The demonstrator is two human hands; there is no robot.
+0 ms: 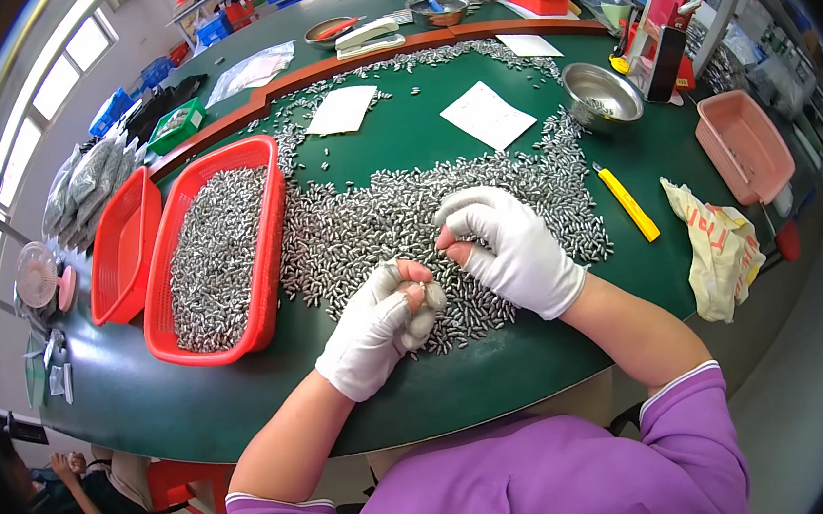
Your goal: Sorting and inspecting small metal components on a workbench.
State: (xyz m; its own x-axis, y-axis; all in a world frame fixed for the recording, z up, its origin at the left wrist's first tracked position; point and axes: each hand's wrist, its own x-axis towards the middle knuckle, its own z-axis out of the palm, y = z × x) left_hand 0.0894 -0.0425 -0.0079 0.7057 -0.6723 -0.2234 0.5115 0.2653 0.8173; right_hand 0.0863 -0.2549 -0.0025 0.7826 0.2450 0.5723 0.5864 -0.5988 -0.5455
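Observation:
Small, shiny silver metal pieces (359,217), rounded and elongated, lie in a wide loose layer on the green table. Over the near edge of this layer is my left hand (387,318), in a white glove with bare thumb and index tips. Its fingers are curled closed, and what they hold cannot be made out. Just beyond it to the right, my right hand (509,248), gloved the same way, hovers over the pieces with thumb and index tips pinched together. Anything between those tips is too small to name. The two hands are apart.
Left of the layer stands a red plastic basket (278,239) full of the same pieces, beside another red basket (122,248). To the right lie a yellow utility knife (628,204), a cloth (716,250), a steel bowl (603,93) and a pink basket (744,145). A wooden strip (355,61) edges the far side.

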